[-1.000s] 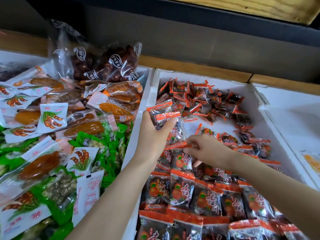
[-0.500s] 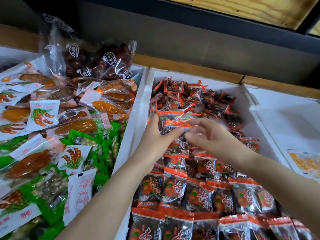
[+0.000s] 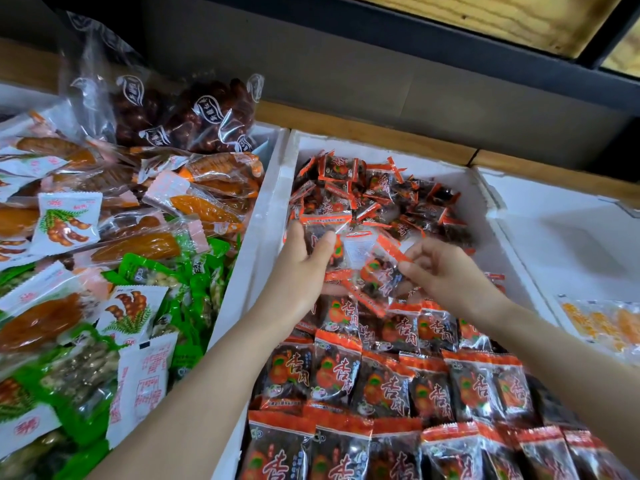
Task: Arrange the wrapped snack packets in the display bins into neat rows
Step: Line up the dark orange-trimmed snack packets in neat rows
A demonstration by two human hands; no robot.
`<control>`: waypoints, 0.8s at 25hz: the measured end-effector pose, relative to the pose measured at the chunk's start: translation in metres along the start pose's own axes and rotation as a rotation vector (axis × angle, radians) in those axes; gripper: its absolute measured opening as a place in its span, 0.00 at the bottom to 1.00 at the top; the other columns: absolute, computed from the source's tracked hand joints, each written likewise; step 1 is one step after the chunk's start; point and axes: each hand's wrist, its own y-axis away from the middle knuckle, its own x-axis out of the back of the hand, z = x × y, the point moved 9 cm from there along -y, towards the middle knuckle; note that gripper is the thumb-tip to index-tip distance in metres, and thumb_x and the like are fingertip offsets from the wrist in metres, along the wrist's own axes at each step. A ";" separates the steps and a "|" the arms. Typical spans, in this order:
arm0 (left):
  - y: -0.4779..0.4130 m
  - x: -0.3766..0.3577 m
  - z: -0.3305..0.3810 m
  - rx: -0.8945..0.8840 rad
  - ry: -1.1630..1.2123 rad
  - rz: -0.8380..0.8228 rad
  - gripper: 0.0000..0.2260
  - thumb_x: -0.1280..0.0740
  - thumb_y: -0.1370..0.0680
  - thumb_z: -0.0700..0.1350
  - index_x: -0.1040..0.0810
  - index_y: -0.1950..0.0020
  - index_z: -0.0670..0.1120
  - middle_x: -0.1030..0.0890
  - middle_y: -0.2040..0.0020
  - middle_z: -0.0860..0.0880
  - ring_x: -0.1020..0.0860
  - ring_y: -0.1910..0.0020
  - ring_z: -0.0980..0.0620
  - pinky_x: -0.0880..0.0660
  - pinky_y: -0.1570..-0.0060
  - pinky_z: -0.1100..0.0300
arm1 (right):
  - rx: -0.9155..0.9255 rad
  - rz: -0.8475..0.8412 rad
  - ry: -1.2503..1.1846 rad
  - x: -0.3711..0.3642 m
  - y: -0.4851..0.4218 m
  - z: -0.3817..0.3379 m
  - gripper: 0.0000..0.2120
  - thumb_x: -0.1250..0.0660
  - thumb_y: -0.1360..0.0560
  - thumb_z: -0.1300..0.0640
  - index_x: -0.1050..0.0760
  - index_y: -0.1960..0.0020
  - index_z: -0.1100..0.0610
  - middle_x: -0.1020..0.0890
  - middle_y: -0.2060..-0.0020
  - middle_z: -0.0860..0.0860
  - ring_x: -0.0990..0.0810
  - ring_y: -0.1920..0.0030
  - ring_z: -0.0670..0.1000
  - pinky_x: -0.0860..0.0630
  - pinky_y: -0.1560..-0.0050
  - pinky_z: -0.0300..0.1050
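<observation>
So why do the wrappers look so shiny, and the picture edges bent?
Head view: light glints off the clear wrappers, strongest on the dark bag at the back; the tilted packet pinched by the right hand is smeared by motion; the wide lens bows the white bin rim; the near rows read sharp.

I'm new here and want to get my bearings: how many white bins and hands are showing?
White foam bins: 3 (left bin, middle bin, right bin)
Hands: 2 (left hand, right hand, each gripping orange-wrapped packets)
Total: 5
</observation>
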 end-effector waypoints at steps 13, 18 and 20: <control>0.005 -0.019 -0.021 0.120 -0.236 -0.157 0.23 0.41 0.20 0.58 0.37 0.33 0.43 0.29 0.38 0.45 0.27 0.41 0.52 0.24 0.43 0.50 | 0.260 -0.084 0.505 -0.029 0.009 0.005 0.10 0.34 0.23 0.57 0.27 0.43 0.49 0.24 0.51 0.42 0.26 0.50 0.44 0.30 0.51 0.35; 0.008 -0.012 -0.009 0.112 -0.372 -0.085 0.10 0.45 0.18 0.54 0.38 0.48 0.48 0.34 0.59 0.52 0.37 0.66 0.61 0.38 0.66 0.66 | 0.295 -0.267 0.595 -0.056 0.028 0.010 0.30 0.31 0.29 0.43 0.36 0.30 0.42 0.34 0.32 0.38 0.37 0.32 0.40 0.44 0.36 0.29; 0.009 -0.010 -0.008 0.110 -0.366 -0.059 0.11 0.45 0.19 0.55 0.36 0.51 0.47 0.33 0.59 0.51 0.34 0.63 0.58 0.37 0.64 0.64 | 0.260 -0.257 0.583 -0.056 0.027 0.012 0.28 0.29 0.30 0.45 0.33 0.32 0.43 0.34 0.31 0.39 0.38 0.31 0.40 0.43 0.35 0.32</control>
